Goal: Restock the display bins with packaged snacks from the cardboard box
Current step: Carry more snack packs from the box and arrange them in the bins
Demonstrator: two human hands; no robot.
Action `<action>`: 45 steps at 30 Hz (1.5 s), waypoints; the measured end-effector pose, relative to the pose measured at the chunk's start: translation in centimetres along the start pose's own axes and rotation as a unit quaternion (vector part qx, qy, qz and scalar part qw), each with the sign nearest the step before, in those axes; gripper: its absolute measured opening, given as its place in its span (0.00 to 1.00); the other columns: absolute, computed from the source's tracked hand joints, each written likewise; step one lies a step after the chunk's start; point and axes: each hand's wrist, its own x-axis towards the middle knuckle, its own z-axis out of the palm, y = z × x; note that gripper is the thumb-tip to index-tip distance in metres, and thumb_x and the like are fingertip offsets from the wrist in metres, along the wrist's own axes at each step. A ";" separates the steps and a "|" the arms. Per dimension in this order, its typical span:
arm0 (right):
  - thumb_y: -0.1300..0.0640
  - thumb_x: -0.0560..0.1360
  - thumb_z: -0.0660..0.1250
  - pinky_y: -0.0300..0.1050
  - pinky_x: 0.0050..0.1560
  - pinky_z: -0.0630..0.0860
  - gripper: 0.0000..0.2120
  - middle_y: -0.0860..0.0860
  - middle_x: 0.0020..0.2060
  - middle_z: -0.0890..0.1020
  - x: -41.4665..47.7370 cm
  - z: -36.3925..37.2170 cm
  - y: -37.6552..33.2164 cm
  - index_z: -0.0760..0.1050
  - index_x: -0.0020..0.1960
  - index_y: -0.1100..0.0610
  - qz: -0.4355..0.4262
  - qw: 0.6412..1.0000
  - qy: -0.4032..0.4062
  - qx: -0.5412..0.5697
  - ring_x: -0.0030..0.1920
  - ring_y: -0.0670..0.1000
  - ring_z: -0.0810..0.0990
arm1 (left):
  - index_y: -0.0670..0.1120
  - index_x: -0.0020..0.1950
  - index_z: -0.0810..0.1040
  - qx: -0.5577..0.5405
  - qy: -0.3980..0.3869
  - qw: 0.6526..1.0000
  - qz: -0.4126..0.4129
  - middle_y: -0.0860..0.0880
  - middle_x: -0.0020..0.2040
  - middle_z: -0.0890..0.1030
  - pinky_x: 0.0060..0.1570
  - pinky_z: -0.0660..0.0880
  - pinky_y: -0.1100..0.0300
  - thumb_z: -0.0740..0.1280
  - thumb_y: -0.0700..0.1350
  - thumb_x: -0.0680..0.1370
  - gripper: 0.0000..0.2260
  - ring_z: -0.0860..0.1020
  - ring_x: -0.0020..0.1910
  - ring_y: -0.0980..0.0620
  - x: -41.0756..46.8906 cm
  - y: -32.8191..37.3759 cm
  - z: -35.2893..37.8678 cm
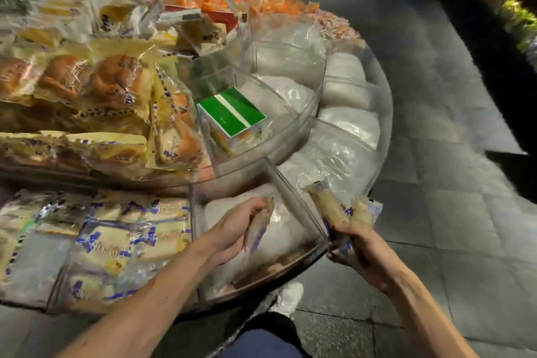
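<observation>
One snack pack (258, 228) is gripped in the curled fingers (257, 203) of the left hand (232, 229), inside the clear bin (296, 203) at the round display's (386, 107) near edge. Two more packs (328, 205) are gripped by the right hand (357, 253), just outside the bin's right wall.

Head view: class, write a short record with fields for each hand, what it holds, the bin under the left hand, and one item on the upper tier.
left hand: grips one snack packet, fingers curled round it
right hand: grips two snack packets, held up beside the bin
bin under left hand: clear compartment on the lower tier, holding white bags
upper tier: green box in a clear section
cardboard box: not in view
</observation>
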 end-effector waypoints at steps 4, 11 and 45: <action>0.54 0.64 0.76 0.50 0.43 0.79 0.25 0.57 0.40 0.79 1.9 -2.5 -1.7 0.75 0.57 0.61 0.013 1.000 0.000 0.004 0.38 0.52 0.79 | 0.49 0.30 0.79 -0.004 0.008 1.000 -0.003 0.48 0.32 0.74 0.32 0.67 0.60 0.65 0.38 0.77 0.17 0.72 0.30 0.55 2.5 0.1 3.2; 0.56 0.67 0.75 0.53 0.48 0.79 0.22 0.57 0.42 0.78 6.4 -7.5 -6.9 0.76 0.59 0.60 0.046 0.998 0.013 -0.046 0.39 0.51 0.79 | 0.39 0.55 0.73 -0.047 0.004 0.999 -0.002 0.32 0.55 0.79 0.47 0.82 0.46 0.68 0.30 0.74 0.12 0.83 0.48 0.40 8.0 0.7 8.5; 0.57 0.68 0.74 0.48 0.40 0.81 0.18 0.56 0.38 0.81 28.2 -13.7 -28.1 0.77 0.56 0.62 0.119 0.942 -0.148 -0.278 0.35 0.50 0.79 | 0.55 0.53 0.80 0.093 0.409 0.900 0.119 0.55 0.53 0.75 0.50 0.71 0.60 0.77 0.49 0.72 0.12 0.74 0.54 0.54 23.7 13.0 20.7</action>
